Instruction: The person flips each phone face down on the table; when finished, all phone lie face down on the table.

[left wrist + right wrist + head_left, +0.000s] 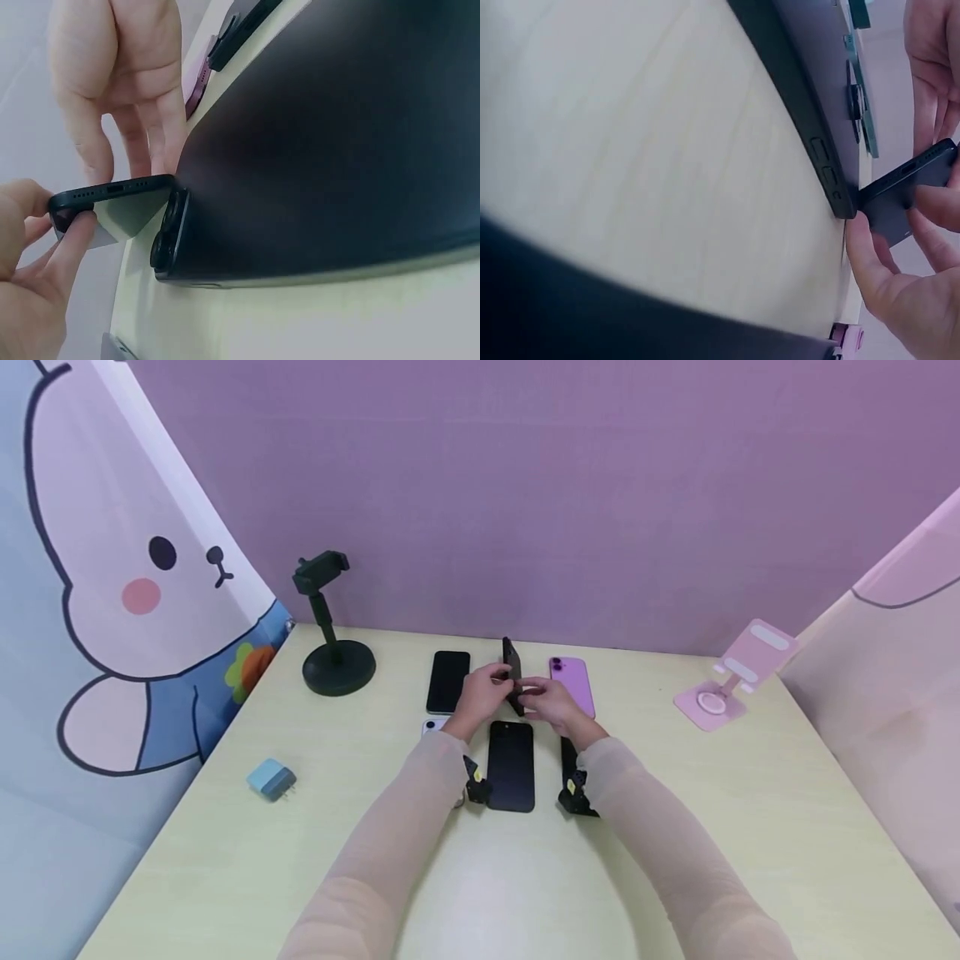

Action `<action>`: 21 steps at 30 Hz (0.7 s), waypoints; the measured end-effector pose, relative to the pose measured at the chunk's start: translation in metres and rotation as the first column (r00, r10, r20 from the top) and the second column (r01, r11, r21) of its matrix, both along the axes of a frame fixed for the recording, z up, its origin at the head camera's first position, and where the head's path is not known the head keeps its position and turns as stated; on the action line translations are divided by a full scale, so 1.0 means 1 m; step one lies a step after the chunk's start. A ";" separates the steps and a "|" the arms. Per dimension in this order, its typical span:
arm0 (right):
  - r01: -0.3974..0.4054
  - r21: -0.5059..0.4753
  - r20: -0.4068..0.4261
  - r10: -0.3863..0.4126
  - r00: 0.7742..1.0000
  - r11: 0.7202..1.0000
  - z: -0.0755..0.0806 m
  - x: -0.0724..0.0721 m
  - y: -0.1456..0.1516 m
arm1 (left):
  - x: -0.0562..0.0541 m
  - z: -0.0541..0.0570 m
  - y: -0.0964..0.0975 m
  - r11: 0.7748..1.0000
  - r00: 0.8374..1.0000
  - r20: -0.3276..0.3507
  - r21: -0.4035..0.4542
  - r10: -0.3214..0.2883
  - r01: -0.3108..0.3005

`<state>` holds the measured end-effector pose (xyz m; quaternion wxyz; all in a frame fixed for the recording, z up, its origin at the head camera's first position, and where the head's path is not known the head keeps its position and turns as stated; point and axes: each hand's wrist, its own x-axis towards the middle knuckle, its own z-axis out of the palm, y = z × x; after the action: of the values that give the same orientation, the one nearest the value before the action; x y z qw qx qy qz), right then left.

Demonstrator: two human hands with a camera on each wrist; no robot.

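A dark phone stands upright on its edge between both hands, its port end showing in both wrist views. My left hand grips it from the left, thumb and finger at its end in the left wrist view. My right hand holds it from the right, with fingertips on its face in the right wrist view. Directly in front lies another dark phone, face down with its camera lenses toward the hands. Beside the hands are a black phone at left and a purple phone at right.
A white phone and a black phone lie partly hidden beneath the forearms. A black phone stand is at back left, a pink stand at right. A blue charger sits near the left edge. A purple cloth hangs behind the table.
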<state>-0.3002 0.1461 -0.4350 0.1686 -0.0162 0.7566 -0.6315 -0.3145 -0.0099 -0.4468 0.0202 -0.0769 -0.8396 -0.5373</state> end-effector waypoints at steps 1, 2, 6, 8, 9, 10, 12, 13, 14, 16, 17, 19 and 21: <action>0.003 0.013 0.003 -0.003 1.000 1.000 0.000 -0.001 0.000 | 0.000 0.001 -0.001 1.000 1.000 0.004 -0.006 0.005 -0.005; 0.008 0.023 0.006 -0.008 1.000 1.000 -0.001 -0.001 -0.001 | 0.001 0.001 -0.001 1.000 1.000 0.007 -0.015 0.010 -0.010; 0.026 0.066 0.014 -0.027 1.000 0.997 -0.003 -0.003 -0.002 | 0.003 0.003 -0.004 0.998 0.999 0.020 -0.065 0.028 -0.027; 0.036 0.082 0.017 -0.038 0.999 0.996 -0.005 -0.003 -0.002 | 0.003 0.002 -0.005 0.995 0.999 0.022 -0.098 0.039 -0.037; 0.041 0.092 0.018 -0.042 0.999 0.995 -0.005 -0.003 -0.002 | 0.003 0.002 -0.006 0.992 0.999 0.023 -0.117 0.047 -0.044; 0.044 0.103 0.015 -0.046 0.999 0.994 -0.006 -0.003 -0.002 | 0.003 0.000 -0.007 0.989 0.998 0.022 -0.137 0.055 -0.051; 0.053 0.127 0.011 -0.055 0.998 0.990 -0.005 -0.003 -0.003 | 0.004 -0.002 -0.007 0.982 0.997 0.019 -0.178 0.071 -0.066; 0.057 0.141 0.008 -0.058 0.998 0.988 -0.004 -0.002 -0.003 | 0.004 -0.003 -0.007 0.978 0.997 0.020 -0.196 0.076 -0.071; 0.062 0.153 0.007 -0.063 0.998 0.986 -0.003 -0.002 -0.004 | 0.004 -0.004 -0.007 0.974 0.997 0.019 -0.213 0.080 -0.074; 0.069 0.171 0.001 -0.071 0.998 0.983 -0.002 -0.003 -0.004 | 0.005 -0.005 -0.007 0.968 0.996 0.017 -0.236 0.085 -0.079; 0.072 0.177 0.001 -0.074 0.997 0.982 -0.002 -0.003 -0.004 | 0.005 -0.005 -0.007 0.967 0.996 0.021 -0.244 0.087 -0.079; 0.075 0.197 -0.008 -0.075 0.997 0.978 -0.003 -0.004 -0.004 | 0.005 -0.006 -0.007 0.964 0.995 0.034 -0.253 0.091 -0.080; 0.077 0.232 -0.024 -0.073 0.997 0.970 -0.003 -0.005 -0.004 | 0.006 -0.007 -0.006 0.962 0.994 0.054 -0.263 0.095 -0.078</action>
<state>-0.3051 0.1424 -0.4380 0.1397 0.0275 0.8266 -0.5444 -0.3088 -0.0158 -0.4538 0.0058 -0.0243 -0.9057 -0.4233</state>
